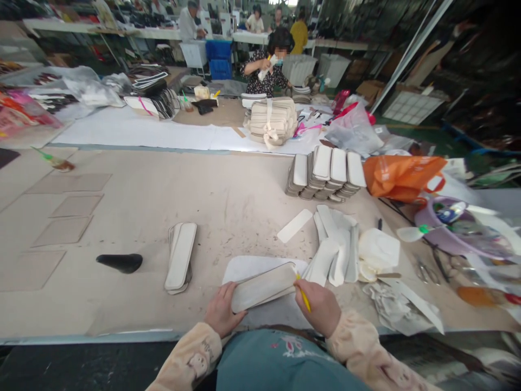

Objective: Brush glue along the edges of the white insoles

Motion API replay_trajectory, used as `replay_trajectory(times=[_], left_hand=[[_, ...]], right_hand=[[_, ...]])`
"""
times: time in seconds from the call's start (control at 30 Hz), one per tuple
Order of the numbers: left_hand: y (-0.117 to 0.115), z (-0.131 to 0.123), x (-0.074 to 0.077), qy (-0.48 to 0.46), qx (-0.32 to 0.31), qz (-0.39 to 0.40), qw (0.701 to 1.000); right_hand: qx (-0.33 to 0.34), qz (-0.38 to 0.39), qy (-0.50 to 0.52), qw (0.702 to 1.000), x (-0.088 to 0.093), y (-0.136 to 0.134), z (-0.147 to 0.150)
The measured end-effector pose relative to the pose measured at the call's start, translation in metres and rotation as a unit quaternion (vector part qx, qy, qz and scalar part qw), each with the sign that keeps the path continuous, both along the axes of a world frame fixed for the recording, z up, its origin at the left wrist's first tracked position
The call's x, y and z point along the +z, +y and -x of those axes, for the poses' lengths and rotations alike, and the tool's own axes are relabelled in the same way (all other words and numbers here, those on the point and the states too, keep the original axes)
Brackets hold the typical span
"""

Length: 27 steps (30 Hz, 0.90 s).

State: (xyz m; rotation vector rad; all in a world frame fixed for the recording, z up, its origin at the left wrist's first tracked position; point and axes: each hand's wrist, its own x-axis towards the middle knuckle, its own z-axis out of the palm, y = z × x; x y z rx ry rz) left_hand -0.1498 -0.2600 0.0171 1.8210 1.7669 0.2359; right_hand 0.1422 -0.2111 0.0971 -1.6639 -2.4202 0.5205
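Observation:
My left hand (222, 309) grips the left end of an off-white rounded strip (264, 285), thumb along its near edge. At least one more strip lies under it, fanned out slightly. Beneath them is a white sheet (240, 265) on the table. My right hand (319, 305) is closed around a thin yellow tool (303, 296), at the right end of the strip; the tool's tip is too small to make out. To the left, a small stack of similar strips (181, 255) stands apart. Loose white strips (331, 244) are piled beyond my right hand, with a single strip (295, 225) beside them.
Stacked strips (325, 171) stand at the back right near an orange bag (402, 175). A white container (378, 248), scissors (427, 270) and a purple basin (459, 231) are at right. A black tool (120, 263) lies left. Across the table sits another person (264, 76).

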Motion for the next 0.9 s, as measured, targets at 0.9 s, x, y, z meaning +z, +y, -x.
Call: replay_trajectory(times=[0.9], left_hand=[[-0.004,0.001,-0.008,0.001,-0.015,-0.032,0.999]], right_hand=[[-0.171,0.296,0.329,0.881,-0.030,0.007,0.037]])
